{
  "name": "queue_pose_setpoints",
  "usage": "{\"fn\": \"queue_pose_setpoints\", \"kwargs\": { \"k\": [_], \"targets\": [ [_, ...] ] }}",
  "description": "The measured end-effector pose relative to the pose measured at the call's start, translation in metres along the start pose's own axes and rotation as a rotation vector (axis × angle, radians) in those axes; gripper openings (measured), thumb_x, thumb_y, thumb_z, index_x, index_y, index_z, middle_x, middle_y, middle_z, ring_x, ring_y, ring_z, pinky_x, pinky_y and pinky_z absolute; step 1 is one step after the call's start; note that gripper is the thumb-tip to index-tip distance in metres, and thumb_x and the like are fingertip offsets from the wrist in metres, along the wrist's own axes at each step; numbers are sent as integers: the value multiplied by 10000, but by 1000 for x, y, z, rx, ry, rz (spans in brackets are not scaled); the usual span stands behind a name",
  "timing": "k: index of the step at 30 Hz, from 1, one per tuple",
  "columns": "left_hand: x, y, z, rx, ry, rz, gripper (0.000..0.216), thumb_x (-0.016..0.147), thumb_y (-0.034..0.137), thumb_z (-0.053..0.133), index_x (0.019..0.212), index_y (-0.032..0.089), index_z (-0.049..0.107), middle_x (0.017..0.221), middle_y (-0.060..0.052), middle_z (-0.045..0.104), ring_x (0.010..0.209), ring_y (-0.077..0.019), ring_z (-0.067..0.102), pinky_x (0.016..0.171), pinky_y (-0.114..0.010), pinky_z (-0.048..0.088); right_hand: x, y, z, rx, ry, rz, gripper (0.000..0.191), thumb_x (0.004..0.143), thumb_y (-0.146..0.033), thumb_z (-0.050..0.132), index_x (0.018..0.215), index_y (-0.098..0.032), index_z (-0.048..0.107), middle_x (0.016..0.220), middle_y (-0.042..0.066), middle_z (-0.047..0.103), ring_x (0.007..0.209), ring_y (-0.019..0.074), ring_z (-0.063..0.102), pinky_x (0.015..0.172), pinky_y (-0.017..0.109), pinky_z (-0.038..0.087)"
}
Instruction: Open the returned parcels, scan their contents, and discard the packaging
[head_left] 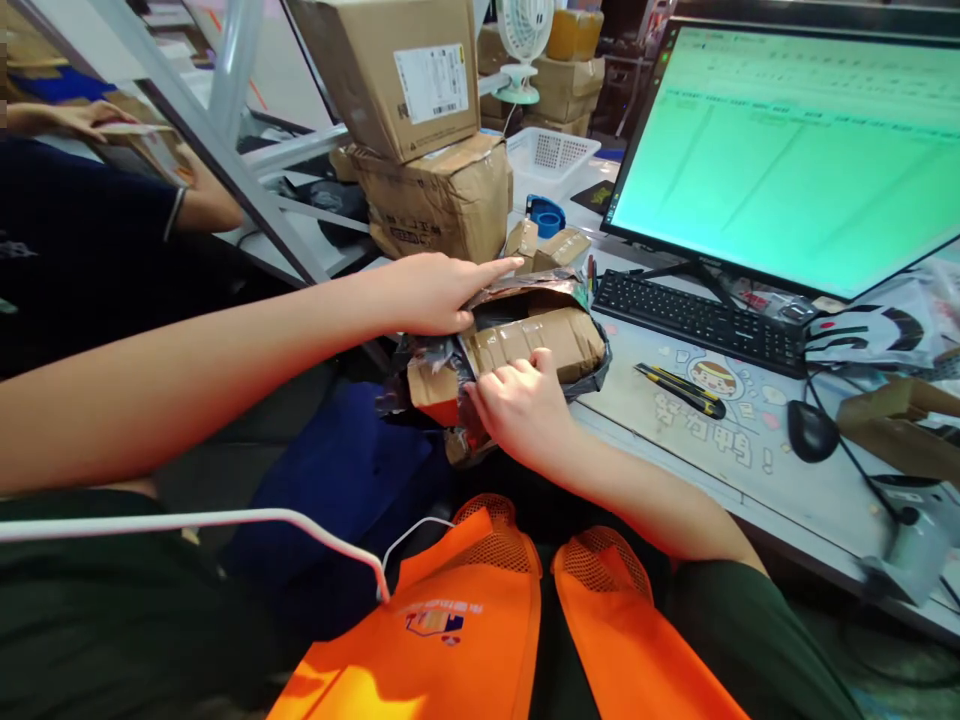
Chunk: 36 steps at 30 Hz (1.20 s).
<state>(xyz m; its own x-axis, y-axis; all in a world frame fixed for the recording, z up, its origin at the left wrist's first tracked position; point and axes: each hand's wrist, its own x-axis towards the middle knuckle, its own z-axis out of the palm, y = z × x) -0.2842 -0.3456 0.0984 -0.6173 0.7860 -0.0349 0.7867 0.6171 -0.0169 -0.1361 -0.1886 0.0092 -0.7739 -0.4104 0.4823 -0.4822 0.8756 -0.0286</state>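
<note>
A cardboard parcel (536, 340) in torn dark plastic wrapping and clear tape is at the near edge of the desk, its top gaping. At its far left side, my left hand (435, 292) grips the wrapping, the index finger stretched along the rim and the thumb lower down. My right hand (525, 405) has its fingers curled over the near edge of the parcel, gripping it. Part of the fingers on both hands is hidden by the parcel. On the desk to the right lies a yellow and black utility knife (681, 390).
Stacked cardboard boxes (431, 200) stand behind the parcel, near a blue tape dispenser (546, 215) and a white basket (551, 155). A keyboard (697, 318), monitor (780, 150) and mouse (812, 430) are at right. Past a metal frame (225, 150), a co-worker's hands hold a box (146, 150).
</note>
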Motion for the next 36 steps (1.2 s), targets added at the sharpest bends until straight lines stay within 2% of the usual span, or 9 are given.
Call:
{"fn": "queue_pose_setpoints", "kwargs": {
  "k": [6,10,12,16,20,24,30,33,36],
  "targets": [
    [30,-69,-15,-169,67,-95,679,953,576,642,1539,236,631,1095,-67,781,920,-236,626,883,-407,512,-83,1,-5,96,5,-318,347,1068,-186,577,723,-211,608,666,20,564,726,206,505,829,433,329],
    [55,-105,-30,-289,-74,-183,592,989,639,691,1311,147,748,1020,-18,790,886,-141,549,920,-336,491,-126,18,-26,215,-148,-281,352,1089,-273,591,741,-221,606,698,16,583,721,201,529,860,426,428],
    [67,-109,-35,-307,-133,-198,452,1047,479,691,1290,102,750,1082,-14,804,923,-114,573,939,-275,462,-111,30,-41,263,-146,-218,330,1103,-420,596,862,-209,673,840,71,667,818,232,595,839,423,475],
    [70,-92,-36,-165,-52,-214,305,1058,212,649,1330,103,735,1177,-26,811,876,-87,561,901,-218,439,-26,62,-49,207,33,-57,367,1090,-477,600,1283,-178,692,1347,198,678,1260,347,606,1032,500,489],
    [46,-75,-28,-181,54,-108,339,991,268,606,1231,153,816,1058,-51,818,872,-164,624,828,-264,467,34,80,-26,52,-72,32,560,966,-628,750,1264,-158,699,1206,205,736,1233,418,606,1047,573,433],
    [36,-84,-22,-316,149,-124,399,908,416,599,1109,192,861,866,-55,786,822,-222,650,783,-315,477,24,76,-13,18,-57,-1,565,897,-686,805,1096,-168,696,1070,163,749,1128,389,628,1049,543,375],
    [84,-104,-23,-397,139,-57,379,808,459,620,977,207,848,871,-66,794,837,-231,652,804,-338,502,-18,71,-10,126,145,118,571,920,-625,803,1223,-173,631,1126,148,731,1062,340,634,1000,482,372],
    [109,-93,-18,-326,163,-21,399,851,457,583,1031,206,836,935,-84,796,901,-247,674,848,-352,507,-12,68,4,176,203,197,539,943,-588,768,1255,-170,632,1144,151,722,1077,335,631,973,463,398],
    [120,-66,-14,-98,292,26,412,919,369,508,1145,217,817,1120,-129,780,1089,-301,675,967,-422,497,10,63,23,182,280,300,440,995,-508,681,1277,-171,653,1144,153,714,1116,329,624,990,461,407]
  ]
}}
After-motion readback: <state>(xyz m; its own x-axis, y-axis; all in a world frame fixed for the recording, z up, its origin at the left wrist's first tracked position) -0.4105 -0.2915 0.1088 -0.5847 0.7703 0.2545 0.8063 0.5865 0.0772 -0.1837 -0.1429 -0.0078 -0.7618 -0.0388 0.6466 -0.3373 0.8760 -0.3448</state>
